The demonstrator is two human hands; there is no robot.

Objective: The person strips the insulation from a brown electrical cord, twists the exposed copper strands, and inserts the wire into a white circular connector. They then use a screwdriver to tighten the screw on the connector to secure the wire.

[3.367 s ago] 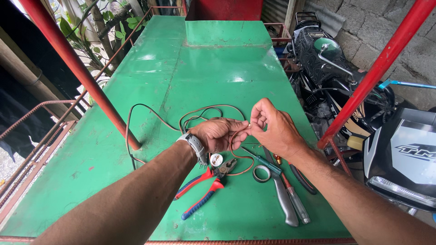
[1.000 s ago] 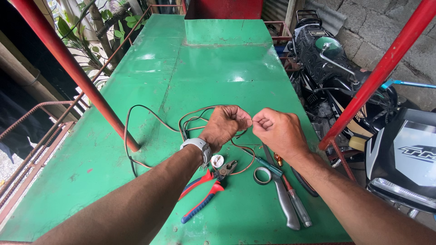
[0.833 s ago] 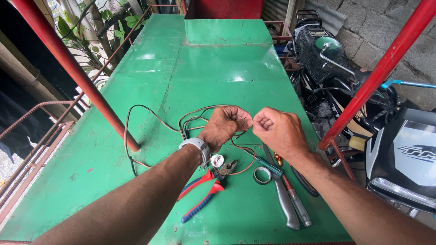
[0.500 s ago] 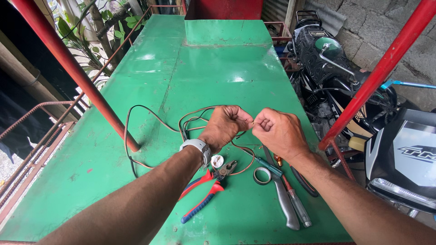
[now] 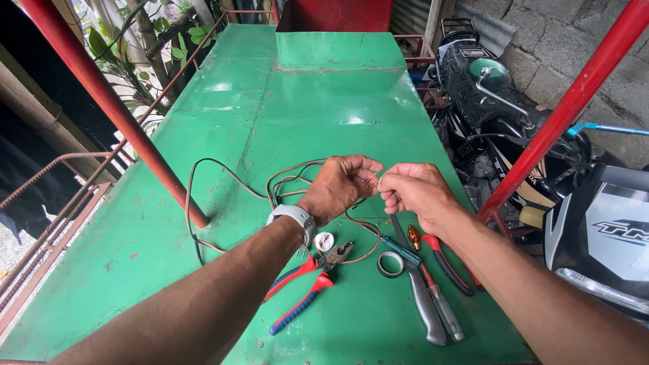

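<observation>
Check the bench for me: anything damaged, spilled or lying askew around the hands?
Nothing stands out. The left hand and right hand pinch bare copper wire ends together. The brown cable loops loosely on the green table; pliers, tape roll and screwdriver lie flat.

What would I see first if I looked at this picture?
First, two hands in the middle: the left hand and right hand pinch bare copper wire ends together above a big green table. Just below them lie pliers with red and blue handles and a roll of black tape. A brown wire loops to the left.
</observation>
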